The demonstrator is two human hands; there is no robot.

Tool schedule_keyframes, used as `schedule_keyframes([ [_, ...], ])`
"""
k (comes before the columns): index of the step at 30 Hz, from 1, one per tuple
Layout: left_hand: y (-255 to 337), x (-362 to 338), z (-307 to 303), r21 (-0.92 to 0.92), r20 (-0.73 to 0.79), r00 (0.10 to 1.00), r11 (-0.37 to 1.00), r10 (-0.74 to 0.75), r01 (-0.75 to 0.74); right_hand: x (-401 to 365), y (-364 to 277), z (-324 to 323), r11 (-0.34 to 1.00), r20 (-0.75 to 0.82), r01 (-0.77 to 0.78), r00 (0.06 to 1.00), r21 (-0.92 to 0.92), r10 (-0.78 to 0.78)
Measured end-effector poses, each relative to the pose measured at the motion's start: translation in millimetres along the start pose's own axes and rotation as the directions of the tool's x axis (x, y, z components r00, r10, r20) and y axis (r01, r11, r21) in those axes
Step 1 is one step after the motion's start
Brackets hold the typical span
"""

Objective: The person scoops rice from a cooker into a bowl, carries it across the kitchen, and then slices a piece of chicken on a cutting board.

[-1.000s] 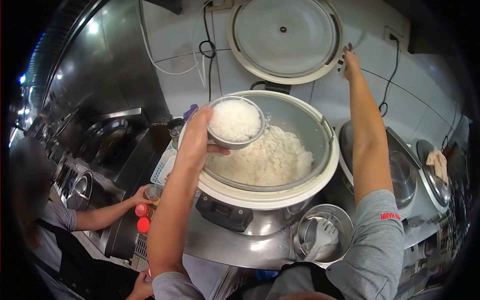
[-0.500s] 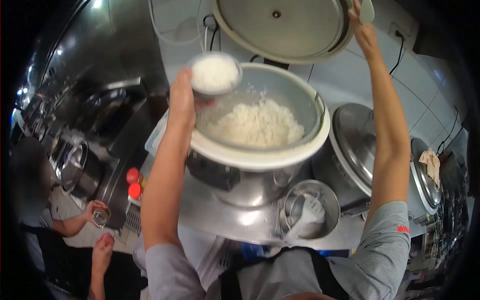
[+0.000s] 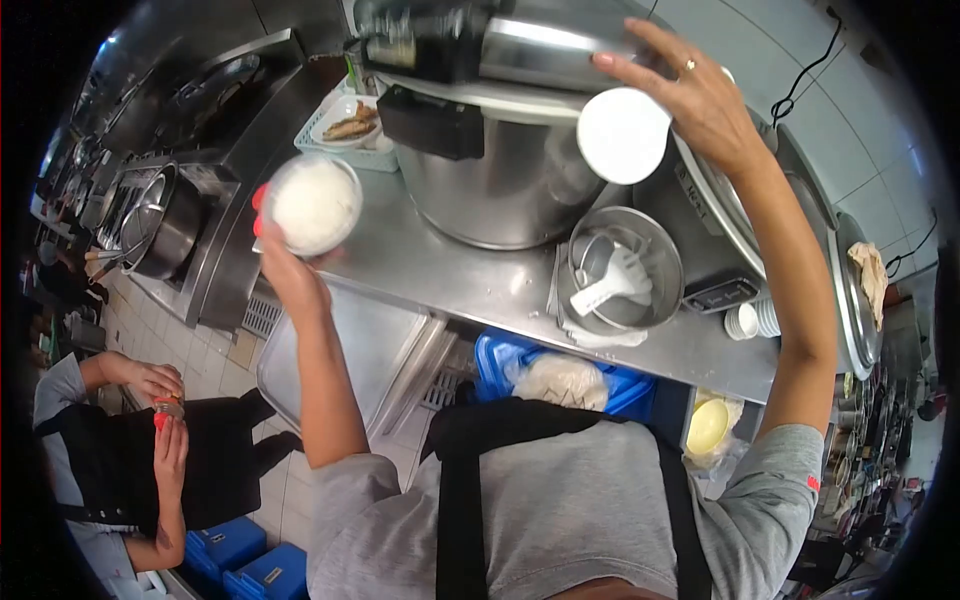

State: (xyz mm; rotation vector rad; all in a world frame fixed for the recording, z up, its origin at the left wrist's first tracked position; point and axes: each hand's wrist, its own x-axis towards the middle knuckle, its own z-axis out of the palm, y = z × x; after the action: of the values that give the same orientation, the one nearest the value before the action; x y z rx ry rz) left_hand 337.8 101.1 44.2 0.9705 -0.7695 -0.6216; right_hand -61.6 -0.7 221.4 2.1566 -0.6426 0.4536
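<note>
Head view | left hand (image 3: 297,282) curled around a bowl (image 3: 356,214) of rice (image 3: 313,203), above the desk (image 3: 470,268) near its left end | right hand (image 3: 705,110) fingers spread by the cooker lid (image 3: 555,52), white round utensil (image 3: 624,136) beneath; can't tell whether gripped

Held a bowl (image 3: 355,213) of rice (image 3: 312,203) in the left hand (image 3: 297,275), and had the right hand (image 3: 705,110) at the cooker lid (image 3: 555,50), with a pot (image 3: 645,228) on the bench (image 3: 470,285).

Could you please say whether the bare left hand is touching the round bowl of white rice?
Touching: in the head view, the bare left hand meets the near edge of the round bowl of white rice, with no gap showing.
</note>
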Motion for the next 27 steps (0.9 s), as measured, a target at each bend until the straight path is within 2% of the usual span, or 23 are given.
schedule_keyframes([
  [2, -29.2, -43.4, -17.8, 0.104, 0.015, 0.985, 0.98, -0.174, 0.172, -14.3, -29.9, -21.9, 0.978, -0.001, -0.109, 0.994, 0.178, 0.111],
  [4, -71.8, -76.4, -31.3, 0.116, 0.029, 0.925, 0.92, -0.379, 0.374, -29.6, -62.1, -43.4, 0.945, -0.043, -0.063, 0.996, 0.32, 0.081],
  [5, -82.2, -91.7, -27.9, 0.111, 0.062, 0.899, 0.898, -0.433, 0.425, -35.9, -83.0, -54.6, 0.91, 0.062, -0.1, 0.995, 0.403, 0.082],
  [6, -92.2, -104.5, -20.0, 0.107, 0.096, 0.87, 0.874, -0.484, 0.474, -46.2, -112.7, -58.5, 0.825, 0.24, -0.259, 0.958, 0.503, 0.155],
  [7, -101.5, -115.5, -11.4, 0.098, 0.107, 0.856, 0.862, -0.506, 0.497, -56.3, -137.9, -56.9, 0.765, 0.367, -0.347, 0.917, 0.543, 0.155],
  [8, -110.6, -124.5, -2.1, 0.089, 0.121, 0.843, 0.851, -0.525, 0.517, -62.6, -160.5, -56.5, 0.671, 0.472, -0.431, 0.871, 0.603, 0.135],
  [9, -121.0, -131.3, 7.4, 0.059, 0.15, 0.827, 0.839, -0.543, 0.54, -68.3, -180.3, -50.4, 0.547, 0.615, -0.562, 0.782, 0.62, 0.106],
  [10, -130.6, -136.4, 14.8, 0.027, 0.18, 0.81, 0.826, -0.557, 0.562, -68.6, -195.2, -46.8, 0.454, 0.785, -0.725, 0.614, 0.518, 0.085],
  [11, -139.1, -140.3, 18.5, 0.034, 0.182, 0.802, 0.819, -0.569, 0.573, -72.3, -209.1, -39.5, 0.437, 0.822, -0.77, 0.559, 0.465, 0.11],
  [12, -146.5, -143.4, 21.4, 0.115, 0.225, 0.819, 0.85, -0.527, 0.515, -76.4, -222.0, -29.8, 0.421, 0.854, -0.809, 0.503, 0.411, 0.134],
  [13, -152.0, -145.0, 22.3, 0.189, 0.272, 0.831, 0.874, -0.484, 0.447, -79.7, -234.7, -19.2, 0.417, 0.859, -0.814, 0.495, 0.405, 0.133],
  [14, -155.2, -145.5, 22.3, 0.192, 0.276, 0.826, 0.87, -0.492, 0.454, -83.1, -247.1, -7.9, 0.331, 0.796, -0.811, 0.563, 0.482, 0.221],
  [15, -157.9, -147.0, 21.3, 0.357, 0.256, 0.851, 0.863, -0.459, 0.358, -86.4, -258.5, 2.4, 0.25, 0.725, -0.79, 0.613, 0.559, 0.315],
  [16, -159.5, -149.0, 19.5, 0.511, 0.243, 0.875, 0.822, -0.419, 0.252, -89.1, -268.1, 13.5, 0.247, 0.73, -0.795, 0.606, 0.554, 0.315],
  [18, -160.6, -147.6, 16.4, 0.506, 0.254, 0.88, 0.83, -0.403, 0.234, -89.2, -282.5, 32.9, 0.334, 0.741, -0.821, 0.565, 0.463, 0.363],
  [19, -162.8, -143.7, 15.6, 0.436, 0.257, 0.844, 0.836, -0.471, 0.334, -86.0, -287.7, 36.6, 0.32, 0.767, -0.851, 0.517, 0.416, 0.38],
  [20, -164.9, -141.2, 14.5, 0.362, 0.267, 0.8, 0.826, -0.537, 0.433, -88.4, -294.0, 42.3, 0.319, 0.77, -0.855, 0.511, 0.409, 0.382],
  [21, -166.6, -140.4, 12.7, 0.36, 0.272, 0.795, 0.824, -0.542, 0.438, -93.3, -301.3, 49.2, 0.335, 0.787, -0.857, 0.501, 0.392, 0.36],
  [23, -155.4, -134.1, 16.1, 0.149, 0.313, 0.65, 0.711, -0.693, 0.687, -96.1, -302.5, 58.7, 0.359, 0.806, -0.856, 0.49, 0.373, 0.332],
  [26, -144.8, -128.1, 17.4, 0.121, 0.302, 0.624, 0.678, -0.721, 0.725, -91.6, -298.6, 67.9, 0.332, 0.849, -0.868, 0.461, 0.37, 0.259],
  [27, -145.1, -126.0, 15.6, 0.123, 0.301, 0.623, 0.677, -0.722, 0.725, -89.1, -297.5, 68.5, 0.367, 0.855, -0.858, 0.46, 0.359, 0.24],
])
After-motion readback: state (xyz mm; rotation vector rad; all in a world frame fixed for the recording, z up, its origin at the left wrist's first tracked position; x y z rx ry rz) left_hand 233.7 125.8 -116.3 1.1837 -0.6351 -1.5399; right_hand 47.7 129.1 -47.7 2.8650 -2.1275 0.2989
